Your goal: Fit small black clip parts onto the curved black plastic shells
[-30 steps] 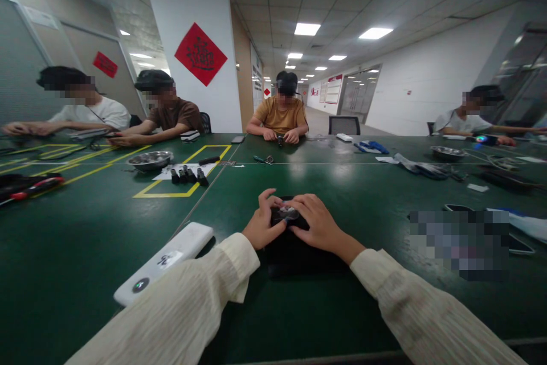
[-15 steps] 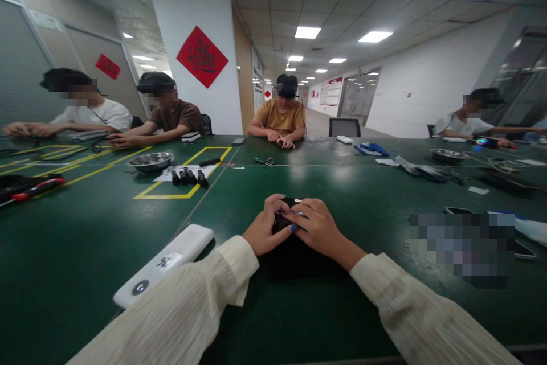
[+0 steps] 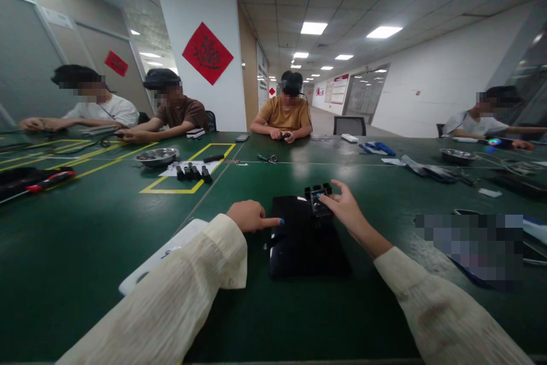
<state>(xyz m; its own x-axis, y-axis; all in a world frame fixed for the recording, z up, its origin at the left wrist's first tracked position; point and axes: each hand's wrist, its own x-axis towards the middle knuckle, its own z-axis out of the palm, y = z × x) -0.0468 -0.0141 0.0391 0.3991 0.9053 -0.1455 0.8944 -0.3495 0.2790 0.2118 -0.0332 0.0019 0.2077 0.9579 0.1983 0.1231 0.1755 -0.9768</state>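
Black three-stubbed device, with a clear-looking face, sits just right of the frame's centre, over the far right part of a glossy black slab; from where I stand I can't tell whether it rests there or is lifted. The right hand has hold of its right side, one blue-nailed digit across the face and the index finger raised beyond. Nearer mid-frame, the left hand points its index finger at the slab's left edge, the other fingers curled under; whether they hold anything is hidden from me. Just below that finger, a tiny shiny piece lies on the green table. A white oblong case shows beside the left sleeve, lower left. Farther off, upper left of centre, four black cylindrical pieces stand near a metal bowl.
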